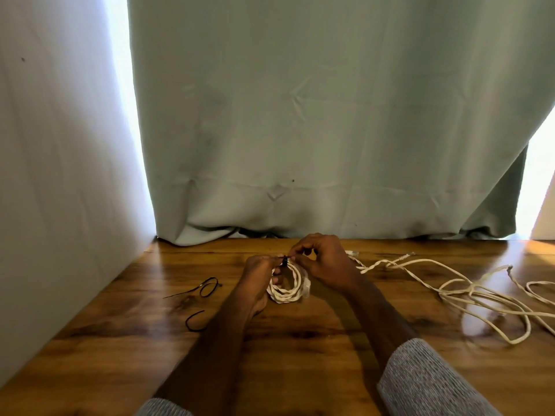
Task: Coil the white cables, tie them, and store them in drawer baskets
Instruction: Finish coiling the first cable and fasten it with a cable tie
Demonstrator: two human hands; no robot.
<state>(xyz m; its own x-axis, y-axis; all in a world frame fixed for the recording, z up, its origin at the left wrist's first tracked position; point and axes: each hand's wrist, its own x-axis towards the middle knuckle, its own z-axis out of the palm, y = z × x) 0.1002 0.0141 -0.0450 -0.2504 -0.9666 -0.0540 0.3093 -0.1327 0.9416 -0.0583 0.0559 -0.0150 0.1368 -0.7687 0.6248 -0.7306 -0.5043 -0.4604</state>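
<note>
A coiled white cable (pixel 289 291) stands on edge on the wooden table (pixel 300 349), between my hands. My left hand (pixel 257 277) grips the coil's left side, its fingers through the loop. My right hand (pixel 322 262) pinches a small black tie (pixel 284 259) at the top of the coil, where my left fingertips meet it too. To the right, loose white cables (pixel 468 291) lie in a tangled sprawl across the table. No drawer basket is in view.
Two spare black ties lie to the left of my hands: one looped tie (pixel 207 286) and one curved tie (pixel 193 321). A grey-green curtain (pixel 330 130) hangs behind the table's far edge. A white wall (pixel 60 175) bounds the left side.
</note>
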